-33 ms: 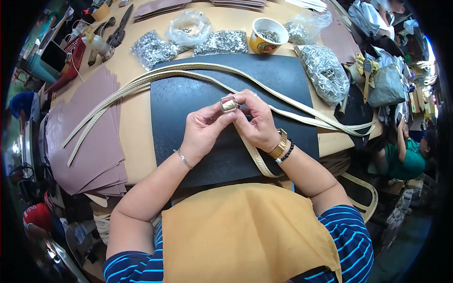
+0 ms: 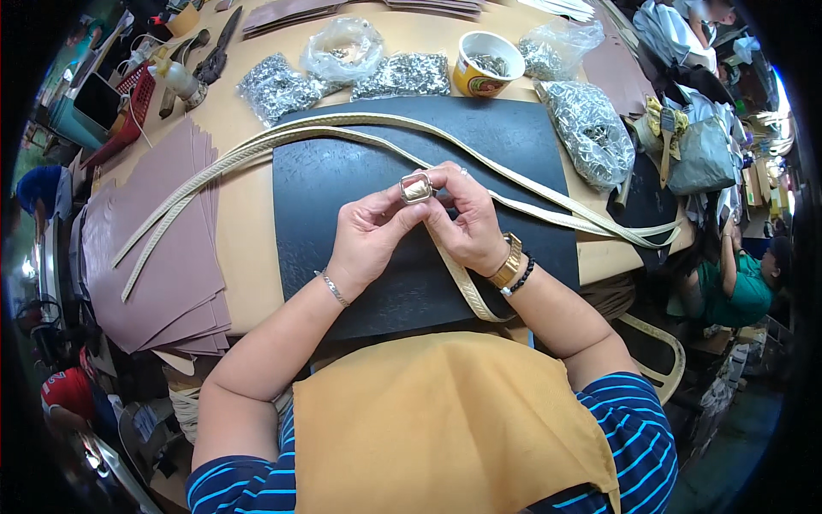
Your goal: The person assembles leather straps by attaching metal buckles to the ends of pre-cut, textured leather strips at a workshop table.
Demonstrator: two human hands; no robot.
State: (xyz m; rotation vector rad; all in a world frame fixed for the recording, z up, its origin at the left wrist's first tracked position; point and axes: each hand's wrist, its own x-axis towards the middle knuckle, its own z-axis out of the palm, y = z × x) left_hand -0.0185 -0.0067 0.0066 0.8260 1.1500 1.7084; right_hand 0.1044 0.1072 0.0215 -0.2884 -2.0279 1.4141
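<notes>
Over the middle of a black mat, both hands are closed around a small rectangular metal buckle. My left hand pinches the buckle's left and lower edge between thumb and fingers. From the right, my right hand grips the buckle together with the end of a cream belt strap. This strap runs down from beneath the right hand toward the mat's near edge. The join of strap and buckle is partly hidden by fingers. Just behind the hands, more long cream straps curve across the mat.
Purple-brown sheets lie stacked at left. Bags of small metal pieces, a tub and a larger bag line the far side. A red basket stands far left. A person in green is at right.
</notes>
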